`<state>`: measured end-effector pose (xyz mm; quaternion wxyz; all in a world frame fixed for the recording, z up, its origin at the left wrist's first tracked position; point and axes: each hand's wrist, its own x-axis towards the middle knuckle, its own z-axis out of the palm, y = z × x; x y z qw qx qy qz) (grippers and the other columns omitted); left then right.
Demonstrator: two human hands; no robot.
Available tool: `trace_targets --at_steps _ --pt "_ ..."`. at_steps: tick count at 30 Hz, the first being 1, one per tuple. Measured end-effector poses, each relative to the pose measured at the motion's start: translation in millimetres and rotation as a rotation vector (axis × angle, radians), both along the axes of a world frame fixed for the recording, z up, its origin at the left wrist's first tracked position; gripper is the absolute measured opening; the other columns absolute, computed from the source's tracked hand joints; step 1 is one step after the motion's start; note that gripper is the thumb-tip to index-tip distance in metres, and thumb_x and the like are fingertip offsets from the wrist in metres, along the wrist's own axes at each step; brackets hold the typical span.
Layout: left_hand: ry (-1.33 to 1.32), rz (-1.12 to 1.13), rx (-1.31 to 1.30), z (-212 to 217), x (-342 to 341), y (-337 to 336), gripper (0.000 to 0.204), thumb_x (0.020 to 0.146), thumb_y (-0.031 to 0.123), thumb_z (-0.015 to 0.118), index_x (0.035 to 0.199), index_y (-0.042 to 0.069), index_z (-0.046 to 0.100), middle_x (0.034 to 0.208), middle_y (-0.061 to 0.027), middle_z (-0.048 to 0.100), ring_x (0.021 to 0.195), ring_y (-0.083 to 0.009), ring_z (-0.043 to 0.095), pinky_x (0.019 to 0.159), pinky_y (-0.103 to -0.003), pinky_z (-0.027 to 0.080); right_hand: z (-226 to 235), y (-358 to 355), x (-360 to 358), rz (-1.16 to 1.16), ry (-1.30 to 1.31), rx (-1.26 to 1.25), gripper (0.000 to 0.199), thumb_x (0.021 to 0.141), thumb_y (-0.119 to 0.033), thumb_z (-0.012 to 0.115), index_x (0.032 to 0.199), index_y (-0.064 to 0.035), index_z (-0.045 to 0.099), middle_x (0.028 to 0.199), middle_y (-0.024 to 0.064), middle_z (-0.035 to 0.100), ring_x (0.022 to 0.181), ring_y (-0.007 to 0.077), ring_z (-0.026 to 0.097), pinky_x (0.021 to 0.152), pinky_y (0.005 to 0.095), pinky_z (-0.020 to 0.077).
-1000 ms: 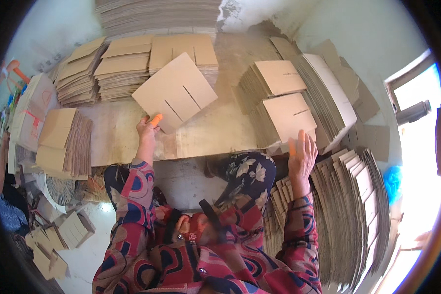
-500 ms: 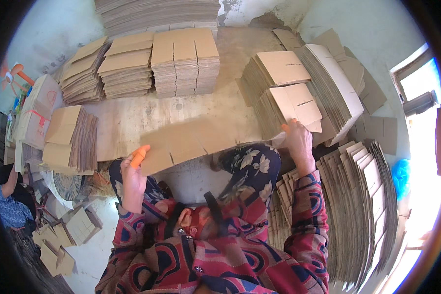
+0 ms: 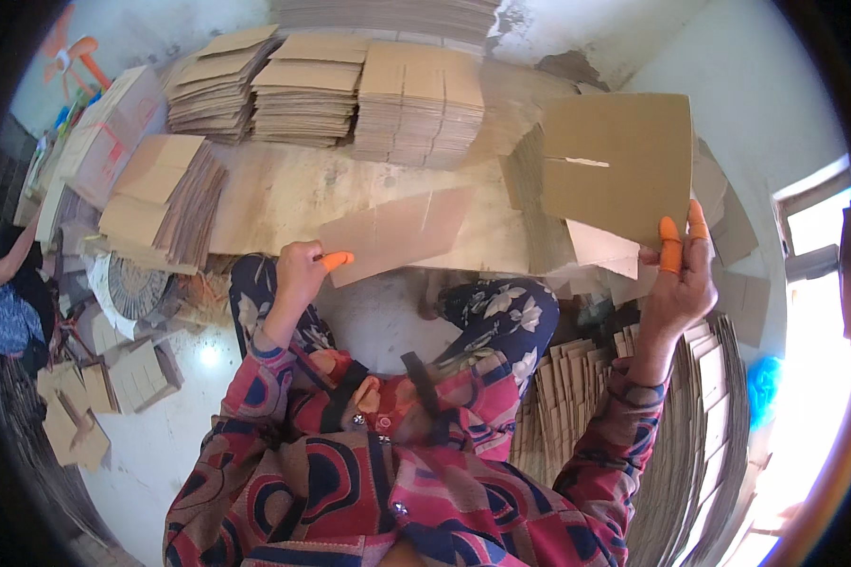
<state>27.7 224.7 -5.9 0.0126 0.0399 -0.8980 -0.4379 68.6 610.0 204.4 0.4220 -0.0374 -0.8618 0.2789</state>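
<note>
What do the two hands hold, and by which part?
Left hand: a cardboard sheet, by its left edge. Right hand: another sheet, by its lower right corner.

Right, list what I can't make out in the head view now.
All head view:
Right stacks: mostly hidden behind the cardboard sheet raised in the right hand.
Far face of the cardboard piece in the left hand: turned away from the camera.
Back pile: top cut off by the upper edge.
Other person: cut off by the dark left rim.
Window: view outside lost in glare.

Pale walls (image 3: 756, 104) flank a table (image 3: 279, 194) and whitish floor (image 3: 151, 491), daylight (image 3: 808, 406) glaring through a right-hand opening (image 3: 823, 331).
</note>
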Motion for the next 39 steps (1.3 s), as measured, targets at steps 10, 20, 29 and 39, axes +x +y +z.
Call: trace_targets --at_steps 10,20,29,39 --pt "0.446 -0.038 0.168 -24.9 -22.8 8.6 0.012 0.07 0.004 0.08 0.074 -0.002 0.07 0.059 -0.0086 0.049 0.053 -0.0176 0.043 0.05 -0.031 0.035 23.7 -49.1 -29.3 0.341 -0.272 -0.256 0.036 0.087 0.003 0.064 0.123 0.0037 0.061 0.077 0.0026 0.065 0.052 0.004 0.053 0.048 0.0183 0.0432" --pt "0.208 -0.089 0.263 -28.4 -20.7 12.8 0.006 0.077 0.004 0.074 0.079 -0.001 0.073 0.059 -0.0099 0.055 0.051 -0.0138 0.046 0.048 -0.03 0.037 7.9 -55.8 -51.4 0.4 -0.408 -0.187 0.039 0.087 -0.001 0.064 0.126 0.0028 0.06 0.072 0.0034 0.065 0.05 0.0044 0.053 0.05 0.02 0.0452" --pt "0.177 -0.077 0.266 -22.2 -24.7 13.5 0.009 0.078 0.007 0.074 0.083 -0.001 0.074 0.056 -0.0114 0.052 0.051 -0.0131 0.043 0.048 -0.03 0.035 10.1 -60.9 -54.6 0.412 -0.42 -0.092 0.038 0.087 0.0 0.064 0.125 0.0031 0.06 0.07 0.004 0.063 0.051 0.0047 0.051 0.05 0.0205 0.0445" --pt "0.241 -0.123 0.243 -23.7 -26.6 11.2 0.01 0.078 0.008 0.074 0.083 -0.001 0.073 0.055 -0.0144 0.049 0.05 -0.0139 0.044 0.048 -0.031 0.037 16.1 -71.2 -67.2 0.453 -0.456 -0.073 0.033 0.089 0.0 0.061 0.122 0.0035 0.062 0.067 0.0047 0.06 0.051 0.0051 0.049 0.049 0.0214 0.0431"
